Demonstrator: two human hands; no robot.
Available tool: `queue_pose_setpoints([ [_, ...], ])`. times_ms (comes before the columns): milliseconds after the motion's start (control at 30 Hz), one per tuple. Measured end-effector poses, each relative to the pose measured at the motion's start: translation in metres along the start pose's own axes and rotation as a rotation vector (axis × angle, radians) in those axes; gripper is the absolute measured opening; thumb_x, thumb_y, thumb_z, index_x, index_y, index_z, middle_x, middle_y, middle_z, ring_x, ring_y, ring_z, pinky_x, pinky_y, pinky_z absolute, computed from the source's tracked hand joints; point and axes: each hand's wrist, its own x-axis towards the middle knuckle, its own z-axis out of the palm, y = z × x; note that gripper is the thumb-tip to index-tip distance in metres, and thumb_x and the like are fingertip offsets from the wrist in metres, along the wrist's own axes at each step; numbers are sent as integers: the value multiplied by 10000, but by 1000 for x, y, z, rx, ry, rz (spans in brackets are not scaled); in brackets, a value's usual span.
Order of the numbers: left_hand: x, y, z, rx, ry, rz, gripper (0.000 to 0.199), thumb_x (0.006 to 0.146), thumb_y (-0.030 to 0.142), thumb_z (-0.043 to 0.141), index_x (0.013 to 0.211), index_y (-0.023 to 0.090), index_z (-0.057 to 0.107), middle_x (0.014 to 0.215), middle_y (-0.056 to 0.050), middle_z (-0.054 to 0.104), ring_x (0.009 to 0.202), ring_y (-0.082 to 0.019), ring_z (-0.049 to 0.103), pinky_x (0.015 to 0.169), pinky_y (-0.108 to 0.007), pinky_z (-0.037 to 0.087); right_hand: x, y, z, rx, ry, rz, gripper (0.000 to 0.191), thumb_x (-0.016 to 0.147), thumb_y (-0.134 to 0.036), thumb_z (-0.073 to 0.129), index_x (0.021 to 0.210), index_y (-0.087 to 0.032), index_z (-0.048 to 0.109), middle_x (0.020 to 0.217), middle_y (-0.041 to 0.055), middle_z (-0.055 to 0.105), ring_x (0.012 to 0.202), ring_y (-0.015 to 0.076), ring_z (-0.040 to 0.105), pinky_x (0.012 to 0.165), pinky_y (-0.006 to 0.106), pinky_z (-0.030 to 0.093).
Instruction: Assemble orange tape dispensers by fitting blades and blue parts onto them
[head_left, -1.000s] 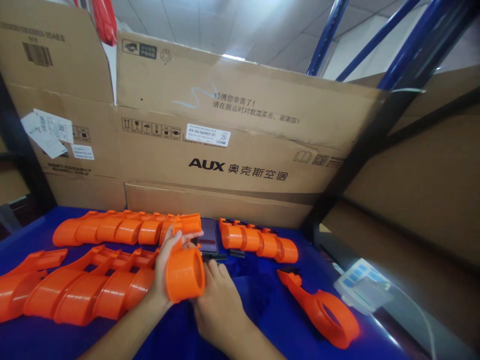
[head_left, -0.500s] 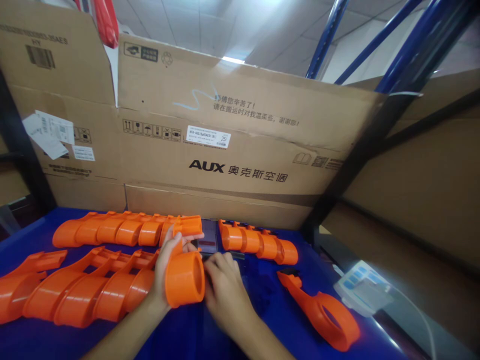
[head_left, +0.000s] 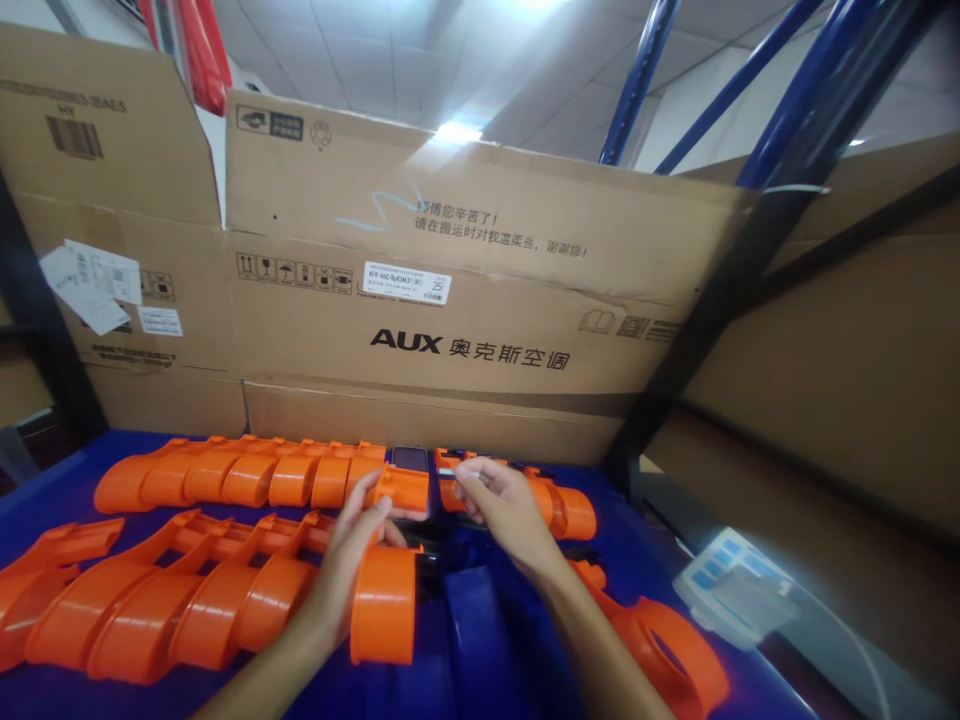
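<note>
My left hand (head_left: 352, 555) grips an orange plastic part (head_left: 388, 580), a ring-shaped piece with a flat handle end, held just above the blue table (head_left: 487, 640). My right hand (head_left: 504, 503) is raised beside it with thumb and fingers pinched on something small that I cannot make out, in front of a short row of stacked orange parts (head_left: 559, 505). A dark phone (head_left: 409, 459) lies flat behind the held part, partly hidden by it.
Two long rows of nested orange parts (head_left: 232, 475) (head_left: 172, 600) lie at the left. A single orange part (head_left: 667, 650) rests at the right, near a small clear box (head_left: 731, 590). Large cardboard boxes (head_left: 450, 300) wall off the back; blue rack posts stand at the right.
My right hand lifted off the table and moved back toward the short row, fingers now pinched. My left hand tipped the orange part forward. The view shifted slightly down.
</note>
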Motion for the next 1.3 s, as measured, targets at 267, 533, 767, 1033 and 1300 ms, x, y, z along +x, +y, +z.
queue_pose_setpoints([
  [267,5,-10,-2,112,55,-22,589,802,567,762,1251,202,653,646,-19,722,566,-185,660,546,-249,459,-8,16,7,127,6,26,476,804,-668,728,829,-202,632,506,-65,514,397,71,328,380,203,219],
  [533,3,-12,-1,77,51,-41,662,755,553,805,1290,198,644,639,-27,730,563,-217,687,563,-275,480,-16,17,7,134,68,13,452,834,-641,721,828,-196,639,530,-46,536,422,75,323,396,205,209],
  [767,-2,-9,0,184,-9,1,629,852,553,720,1354,198,588,698,-44,741,568,-186,656,573,-259,468,-19,11,9,96,74,-2,425,843,-619,722,822,-200,656,540,-34,551,440,91,385,397,205,260],
  [1033,-1,-10,2,251,-55,1,680,858,577,709,1394,192,545,801,-65,779,627,-186,665,688,-286,508,-19,13,17,31,85,-29,459,837,-653,703,832,-195,681,574,-21,589,445,104,463,407,215,368],
  [1300,3,-10,-3,163,88,25,689,815,575,757,1373,209,588,669,1,707,623,-183,658,609,-246,483,-19,7,2,-48,187,-120,397,895,-593,662,892,-215,782,771,48,681,670,192,589,564,289,477],
])
